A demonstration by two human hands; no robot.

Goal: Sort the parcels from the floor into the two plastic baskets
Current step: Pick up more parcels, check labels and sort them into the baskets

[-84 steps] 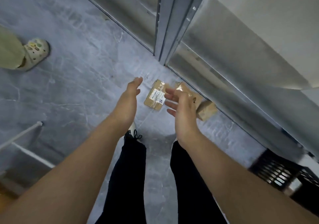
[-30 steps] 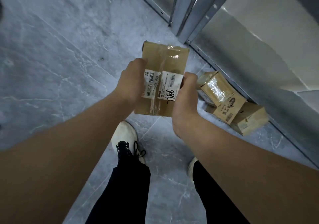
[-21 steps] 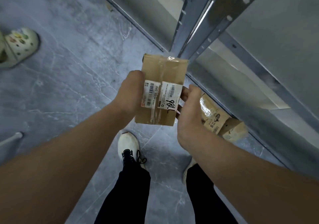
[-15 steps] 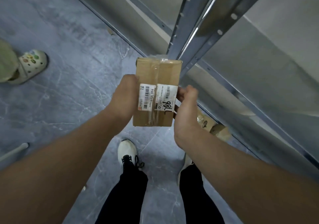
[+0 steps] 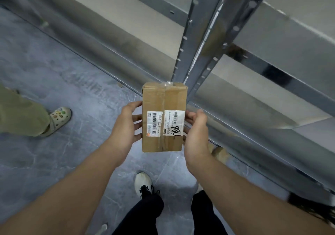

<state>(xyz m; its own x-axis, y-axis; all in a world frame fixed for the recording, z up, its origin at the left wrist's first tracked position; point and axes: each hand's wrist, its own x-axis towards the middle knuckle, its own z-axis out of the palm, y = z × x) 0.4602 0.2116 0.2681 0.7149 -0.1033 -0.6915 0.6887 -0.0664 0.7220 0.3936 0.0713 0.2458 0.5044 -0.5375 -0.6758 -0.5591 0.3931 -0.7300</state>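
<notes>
A brown cardboard parcel (image 5: 164,117), taped and bearing two white barcode labels with "98L" handwritten on one, is held up in front of me above the floor. My left hand (image 5: 125,126) grips its left side with curled fingers. My right hand (image 5: 194,135) grips its right side, fingers wrapped behind it. Another brown parcel (image 5: 220,153) lies on the floor by the shelf base, mostly hidden behind my right wrist. A dark plastic basket (image 5: 311,211) shows blurred at the lower right edge.
A grey metal shelving rack (image 5: 199,35) with a perforated upright runs across the back and right. Another person's leg and patterned clog (image 5: 59,117) stand at the left. My own feet (image 5: 144,184) are on the grey marbled floor (image 5: 54,71) below.
I have straightened up with the parcel lifted from the floor in both hands. The view rose, the floor parcels dropped behind my right arm, and the other person's leg came into view.
</notes>
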